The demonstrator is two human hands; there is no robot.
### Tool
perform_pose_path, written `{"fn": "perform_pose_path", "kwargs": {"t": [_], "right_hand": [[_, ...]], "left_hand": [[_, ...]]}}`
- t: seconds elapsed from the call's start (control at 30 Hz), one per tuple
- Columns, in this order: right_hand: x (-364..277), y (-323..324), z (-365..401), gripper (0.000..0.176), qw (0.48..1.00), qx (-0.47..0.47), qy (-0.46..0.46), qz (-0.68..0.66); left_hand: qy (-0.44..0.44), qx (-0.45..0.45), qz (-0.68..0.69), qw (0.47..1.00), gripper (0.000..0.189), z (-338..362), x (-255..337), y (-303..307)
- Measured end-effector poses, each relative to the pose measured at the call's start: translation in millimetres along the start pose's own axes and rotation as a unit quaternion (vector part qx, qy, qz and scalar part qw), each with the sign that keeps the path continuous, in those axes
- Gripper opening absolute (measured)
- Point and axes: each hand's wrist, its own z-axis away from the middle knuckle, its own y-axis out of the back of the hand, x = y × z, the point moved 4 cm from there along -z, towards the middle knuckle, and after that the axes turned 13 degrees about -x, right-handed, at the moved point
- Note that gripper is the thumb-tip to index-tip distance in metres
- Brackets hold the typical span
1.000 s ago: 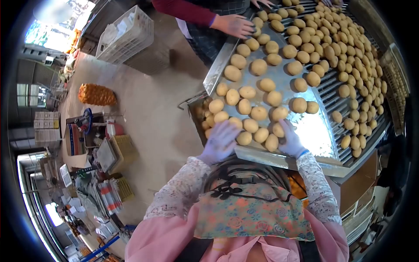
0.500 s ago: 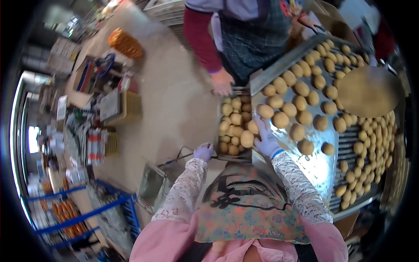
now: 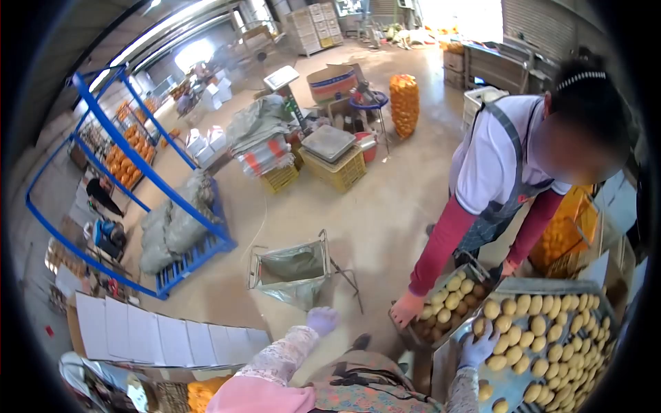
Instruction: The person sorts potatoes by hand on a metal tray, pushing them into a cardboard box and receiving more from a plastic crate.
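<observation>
My right hand (image 3: 478,348), in a pale glove, lies with fingers spread on round yellow-brown produce at the near left corner of a metal sorting tray (image 3: 446,355). It touches the pieces but grips none. My left hand (image 3: 322,320), also gloved, hangs over the floor with fingers curled and nothing visible in it. A crate (image 3: 445,300) full of the same produce stands just left of the tray. A co-worker in an apron and red sleeves bends over it, one gloved hand (image 3: 406,308) on its near corner.
An open sack on a metal frame (image 3: 292,271) stands on the floor ahead of my left hand. A blue pallet rack (image 3: 146,179) with sacks is to the left. Yellow crates (image 3: 337,169), an orange mesh sack (image 3: 404,103) and flat cardboard sheets (image 3: 158,337) lie around.
The view has swung up from the tray to the hall. My left hand has left the crate's edge and hangs free. My right hand stays on the produce at the tray's corner.
</observation>
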Motion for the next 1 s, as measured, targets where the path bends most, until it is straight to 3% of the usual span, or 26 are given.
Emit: {"fn": "perform_pose_path", "kwargs": {"t": [0.07, 0.1, 0.17, 0.3, 0.33, 0.37, 0.4, 0.5, 0.53, 0.67, 0.77, 0.8, 0.87, 0.9, 1.0], "right_hand": [[5, 3, 4, 0.066, 0.968, 0.149, -0.052, 0.195], [-1, 6, -1, 0.066, 0.968, 0.151, -0.048, 0.197], [-25, 5, -8, 0.066, 0.953, 0.106, 0.118, 0.259], [-16, -10, -34, 0.052, 0.927, 0.045, 0.181, 0.325], [-11, -11, -39, 0.045, 0.934, 0.072, 0.168, 0.308], [-6, -14, -38, 0.043, 0.934, 0.083, 0.148, 0.314], [-8, -18, -36, 0.042, 0.927, 0.096, 0.144, 0.332], [-14, -18, -31, 0.039, 0.926, 0.095, 0.117, 0.346], [-18, -19, -28, 0.038, 0.932, 0.087, 0.101, 0.337], [-25, -18, -30, 0.031, 0.931, 0.109, 0.117, 0.327], [-23, -19, -30, 0.031, 0.938, 0.114, 0.115, 0.308], [-32, -15, -32, 0.033, 0.942, 0.110, 0.112, 0.297], [-31, -13, -30, 0.037, 0.947, 0.102, 0.133, 0.275], [-32, -11, -30, 0.039, 0.962, 0.049, 0.106, 0.249], [-17, -29, -26, 0.040, 0.969, 0.049, 0.101, 0.222]], "left_hand": [[0.041, 0.088, 0.046, 0.994, 0.029, -12, -4, 20], [0.041, 0.091, 0.051, 0.994, 0.029, -21, -6, 26], [0.022, 0.165, -0.031, 0.986, 0.032, -39, -7, 49], [-0.009, 0.179, -0.163, 0.970, 0.032, -94, -38, 83], [-0.008, 0.125, -0.240, 0.963, 0.034, -112, -51, 84], [-0.008, 0.068, -0.316, 0.946, 0.036, -128, -64, 83], [0.008, 0.177, -0.563, 0.807, 0.038, -192, -125, 16], [-0.030, -0.175, -0.447, 0.877, 0.039, -151, -62, 110], [-0.086, -0.112, -0.516, 0.845, 0.039, -156, -66, 104], [-0.045, -0.203, -0.460, 0.863, 0.035, -222, -85, 46], [-0.072, -0.039, -0.352, 0.932, 0.024, -227, -92, 12], [-0.170, 0.006, -0.437, 0.883, 0.022, -206, -80, 13], [-0.187, -0.100, -0.478, 0.852, 0.021, -164, 9, 60], [-0.196, -0.154, -0.492, 0.834, 0.021, -138, 61, 93], [-0.228, -0.117, -0.470, 0.845, 0.020, -173, 127, 77]]}}
